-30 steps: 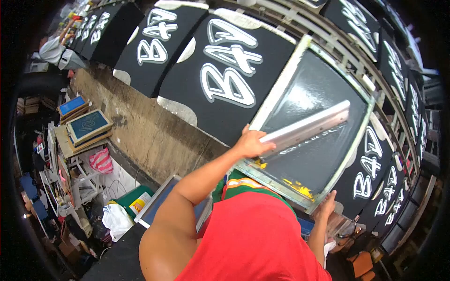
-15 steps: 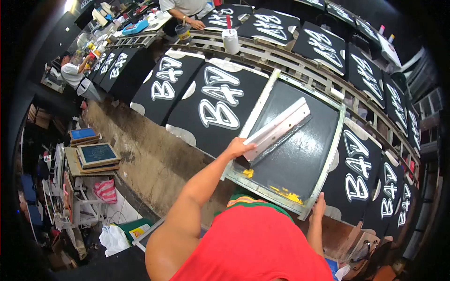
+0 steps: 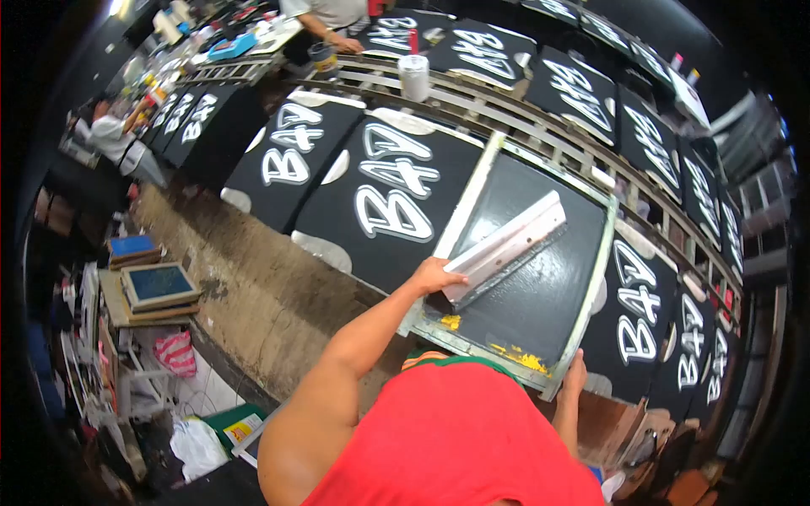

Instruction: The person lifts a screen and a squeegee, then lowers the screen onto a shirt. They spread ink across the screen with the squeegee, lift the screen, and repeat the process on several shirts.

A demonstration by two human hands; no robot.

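Observation:
A framed screen (image 3: 607,244) with dark mesh lies over the row of black panels, yellow smears near its lower edge. Across the mesh rests a long metal squeegee (image 3: 516,244), tilted up toward the right. My left hand (image 3: 436,277) is closed round the squeegee's lower left end, beside the frame's left edge. At the frame's lower right corner, my right hand (image 3: 575,377) grips the rim, its fingers partly hidden. Left of the screen is a black panel (image 3: 337,228) with white "BAD" lettering; another lettered panel (image 3: 629,329) lies to the right.
A white container (image 3: 414,78) stands on the slatted rail (image 3: 371,83) behind the panels. Beyond it, a person's hand (image 3: 346,44) is near a dark pot (image 3: 323,61). Another person (image 3: 118,139) stands far left. Small frames (image 3: 160,285) are stacked at left, above a striped bag (image 3: 175,353).
The view has swung up and back, showing more of the far tables and both people. Relative to the screen, the squeegee's end and my left hand are slightly lower. My right hand stays at the corner.

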